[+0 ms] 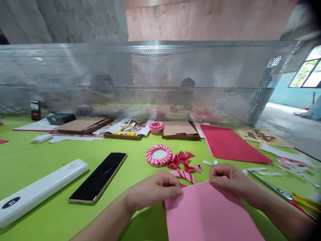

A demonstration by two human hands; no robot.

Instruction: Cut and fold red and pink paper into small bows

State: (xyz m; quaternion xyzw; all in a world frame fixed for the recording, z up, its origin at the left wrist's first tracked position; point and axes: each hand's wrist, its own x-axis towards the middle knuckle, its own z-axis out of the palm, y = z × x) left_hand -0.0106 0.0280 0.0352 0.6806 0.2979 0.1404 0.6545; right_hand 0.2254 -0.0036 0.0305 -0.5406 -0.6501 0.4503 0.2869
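Pink paper sheet [208, 214] lying over the green desk [105, 150] just below a pink-striped paper strip [183, 175], pinched along its top edge by left hand [152, 190] and right hand [225, 179], set apart, giving an even, flat hold.

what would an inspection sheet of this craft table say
surface: green tabletop, paper scraps on its right side
job's things: pink paper sheet, striped paper ring, red paper bows
hands: left hand pinches the sheet's top corner; right hand curled at its top edge
clutter: smartphone, white case, scissors, glue stick
cables: nothing seen
surroundings: perforated metal screen, window at far right
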